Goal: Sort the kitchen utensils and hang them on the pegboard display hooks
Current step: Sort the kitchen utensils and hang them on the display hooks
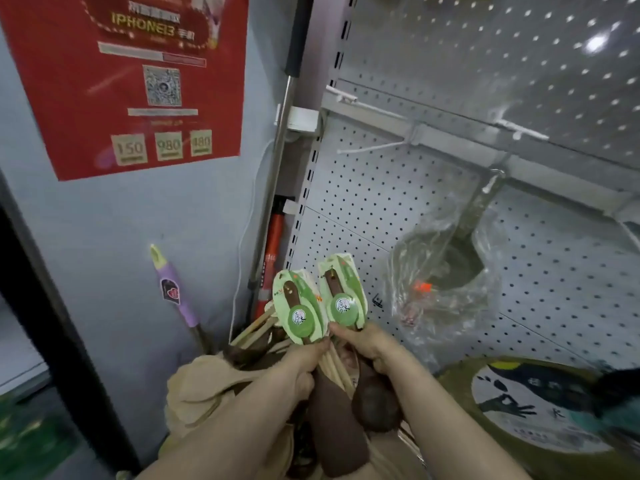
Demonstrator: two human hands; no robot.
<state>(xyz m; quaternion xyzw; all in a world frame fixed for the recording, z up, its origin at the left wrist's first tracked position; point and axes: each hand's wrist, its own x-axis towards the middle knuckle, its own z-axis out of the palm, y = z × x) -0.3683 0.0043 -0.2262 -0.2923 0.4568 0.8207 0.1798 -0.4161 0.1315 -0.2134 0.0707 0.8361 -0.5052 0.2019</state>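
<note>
Far left, red poster (131, 81) on wall, purple-handled tool (173, 289) leaning below. Low centre, left hand (301, 362) pinches the base of one green-carded utensil (298, 306); right hand (367, 344), just beside it, grips a second carded utensil (343, 292). Both cards stand upright in front of the pegboard (381, 202), not yet hung. Bare hook (370, 147) sits above, bagged ladle (450, 265) hangs further right. Risks, imo: w/ grips so low the card tops may wobble & miss the hook tip; pale sticks (334, 367) betw. the hands could slip out

Red poster (138, 81) on wall (104, 220); purple-handled tool (175, 289) & red pump (273, 244) below.
</note>
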